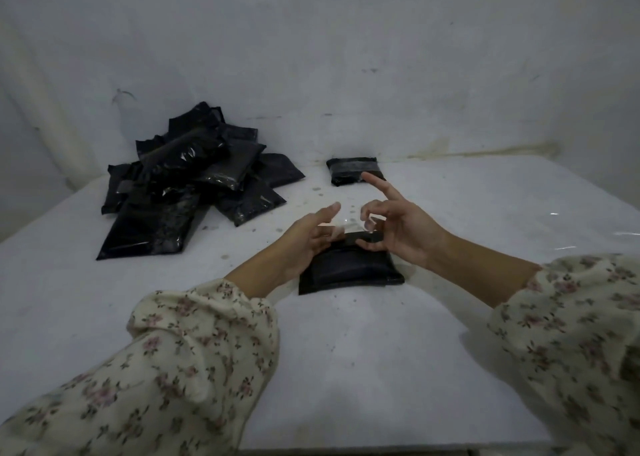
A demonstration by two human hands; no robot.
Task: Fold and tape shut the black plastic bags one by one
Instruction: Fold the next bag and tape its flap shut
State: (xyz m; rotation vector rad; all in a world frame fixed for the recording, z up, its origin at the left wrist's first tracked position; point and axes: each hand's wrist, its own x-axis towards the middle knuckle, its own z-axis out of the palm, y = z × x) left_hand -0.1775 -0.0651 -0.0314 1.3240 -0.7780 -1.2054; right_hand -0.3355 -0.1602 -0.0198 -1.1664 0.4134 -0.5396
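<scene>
Head view. Folded bag mid-table. Left hand over its far edge, fingers curled, pinching tape. Right hand pinches the other end, index finger raised. Pile at far-left corner.

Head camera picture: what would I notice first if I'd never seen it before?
Right in the middle, the left hand and right hand hold a strip of clear tape between them, just above a folded black bag on the white table. Behind them on the left sits a messy pile of black bags, and one taped bag lies alone near the wall.
</scene>
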